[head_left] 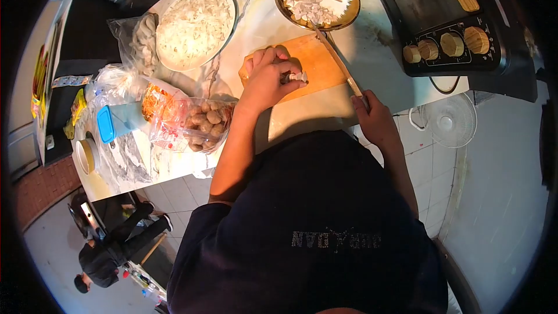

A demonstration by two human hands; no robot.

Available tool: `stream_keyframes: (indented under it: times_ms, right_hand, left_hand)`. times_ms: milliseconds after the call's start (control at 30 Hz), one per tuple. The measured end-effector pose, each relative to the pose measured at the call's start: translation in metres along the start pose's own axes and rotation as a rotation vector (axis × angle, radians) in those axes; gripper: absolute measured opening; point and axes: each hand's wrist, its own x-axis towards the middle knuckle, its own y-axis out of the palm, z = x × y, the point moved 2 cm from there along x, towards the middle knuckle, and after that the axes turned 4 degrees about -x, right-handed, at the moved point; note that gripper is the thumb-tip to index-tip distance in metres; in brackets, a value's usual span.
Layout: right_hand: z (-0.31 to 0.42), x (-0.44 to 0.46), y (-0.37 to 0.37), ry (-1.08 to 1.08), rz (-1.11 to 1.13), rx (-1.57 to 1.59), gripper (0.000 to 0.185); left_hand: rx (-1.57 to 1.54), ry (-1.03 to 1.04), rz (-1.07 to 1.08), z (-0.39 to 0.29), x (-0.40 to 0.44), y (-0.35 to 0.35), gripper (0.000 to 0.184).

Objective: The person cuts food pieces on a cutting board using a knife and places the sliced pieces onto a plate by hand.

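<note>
There was the right hand [372,116], wrapped around the handle of the knife [337,63], its blade slanting away across the edge of the cutting board [322,78], its tip close by the dark-rimmed plate [354,9]. And over on the board, the left hand [268,81] was bent low, thumb and fingers pinched about a little cluster of pale pieces [298,75]; whether more lay under that palm, I couldn't tell from where I stood.

Here was the worry: the blade lay beside the board, apart from the fingers, but a swing back toward the pieces with those fingertips spread forward could have nicked one. The grip looked loose around such small bits, too, and if they were slick, they could have squirted out and skittered over the board's edge.

Then that tip! So near the plate that a careless flick of the wrist might have knocked its rim and scattered the chopped bits heaped in it. Behind the left forearm, the bag of brown balls [206,123] sat near the front of the counter [372,52]; an elbow drawn back hard could have nudged it floorward.
</note>
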Motion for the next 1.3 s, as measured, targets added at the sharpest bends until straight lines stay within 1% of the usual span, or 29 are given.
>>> stream_keyframes:
  times_ms: [100, 167, 200, 267, 300, 367, 500, 600, 667, 700, 767, 800, 867, 1000, 1067, 1200, 1300]
  right_hand:
    - [-0.003, 0.001, 0.004, -0.006, 0.014, 0.038, 0.046]
    - [-0.001, -0.001, 0.004, 0.015, 0.033, 0.025, 0.045]
    - [-0.001, -0.001, 0.005, 0.016, 0.033, 0.025, 0.045]
    - [-0.001, -0.002, 0.007, -0.042, -0.033, 0.027, 0.045]
    - [0.000, -0.002, 0.008, -0.043, -0.035, 0.026, 0.045]
    - [0.002, 0.000, 0.009, -0.041, -0.002, -0.008, 0.044]
    - [0.006, 0.000, 0.018, -0.052, 0.019, -0.027, 0.043]
    - [0.013, 0.000, 0.022, -0.087, 0.059, -0.064, 0.043]
    - [0.012, 0.003, 0.027, -0.123, 0.055, -0.098, 0.042]
    - [0.013, 0.003, 0.028, -0.125, 0.056, -0.100, 0.042]
    - [0.016, 0.005, 0.028, -0.152, 0.070, -0.114, 0.041]
    - [0.016, 0.005, 0.028, -0.153, 0.070, -0.116, 0.041]
    - [0.016, 0.006, 0.029, -0.142, 0.059, -0.161, 0.041]
    - [0.016, 0.008, 0.030, -0.146, 0.059, -0.163, 0.040]
    - [0.015, 0.008, 0.032, -0.169, 0.038, -0.183, 0.040]
    - [0.016, 0.009, 0.032, -0.187, 0.016, -0.209, 0.038]
    - [0.023, 0.006, 0.030, -0.156, 0.055, -0.281, 0.037]
  left_hand:
    - [0.019, -0.037, -0.023, -0.001, 0.002, -0.003, 0.026]
    - [0.017, -0.084, -0.106, 0.005, 0.006, -0.002, 0.027]
    - [0.017, -0.084, -0.105, 0.010, 0.010, 0.001, 0.027]
    - [0.003, -0.079, -0.198, 0.018, 0.016, 0.007, 0.031]
    - [0.003, -0.078, -0.200, 0.018, 0.016, 0.008, 0.031]
    - [0.067, -0.144, -0.164, 0.021, 0.017, 0.009, 0.034]
    - [0.028, -0.152, -0.178, 0.027, 0.013, 0.005, 0.034]
    - [0.034, -0.185, -0.169, 0.029, 0.011, 0.003, 0.029]
    - [0.002, -0.280, -0.169, 0.030, 0.010, -0.001, 0.025]
    - [0.002, -0.282, -0.171, 0.030, 0.009, -0.001, 0.025]
    - [-0.042, -0.337, -0.245, 0.033, 0.010, -0.001, 0.023]
    - [-0.042, -0.338, -0.247, 0.034, 0.012, 0.000, 0.023]
    - [-0.069, -0.416, -0.290, 0.035, 0.016, 0.002, 0.026]
    - [-0.082, -0.447, -0.295, 0.032, 0.020, 0.007, 0.027]
    - [-0.154, -0.527, -0.222, 0.030, 0.023, 0.008, 0.031]
    - [-0.099, -0.492, -0.242, 0.026, 0.023, 0.012, 0.034]
    - [-0.044, -0.449, -0.280, 0.023, 0.022, 0.012, 0.036]
